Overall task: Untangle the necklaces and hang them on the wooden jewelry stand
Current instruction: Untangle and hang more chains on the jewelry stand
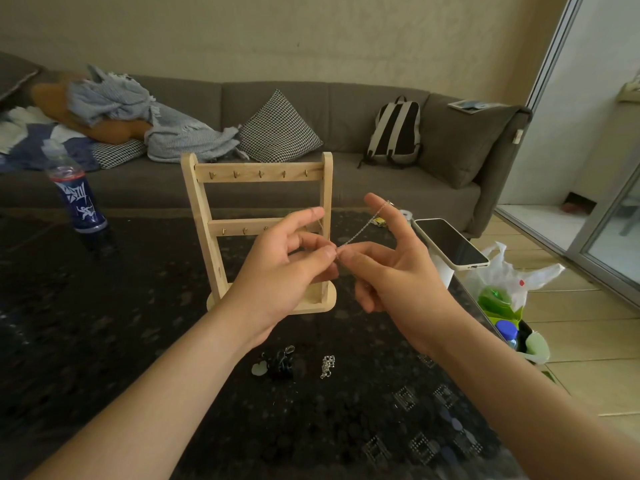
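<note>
While both hands meet in the middle of the frame, a thin silver chain (362, 230) runs between them. The left hand (287, 268) pinches one bit of the chain between thumb and finger. The right hand (391, 268) pinches it right next to that spot, and the chain goes up and loops over a raised finger of that hand. The other fingers of the right hand are spread out.

Just behind the hands stands the wooden jewelry stand (258, 171) with two rows of little hooks. No necklace hangs on it yet, as far as I can see. Lower in the frame, on the dark table (104, 341), lie a black tangled necklace (280, 365) and a small silver pile (327, 366). So most of the job is still to do.

The chain looks very thin. If the hands pull too hard, a knot could get tighter, or the chain could snap. It could also slip off the raised finger and drop. A phone (450, 244) sits near the table edge on the right, so a big elbow swing might bump it.
</note>
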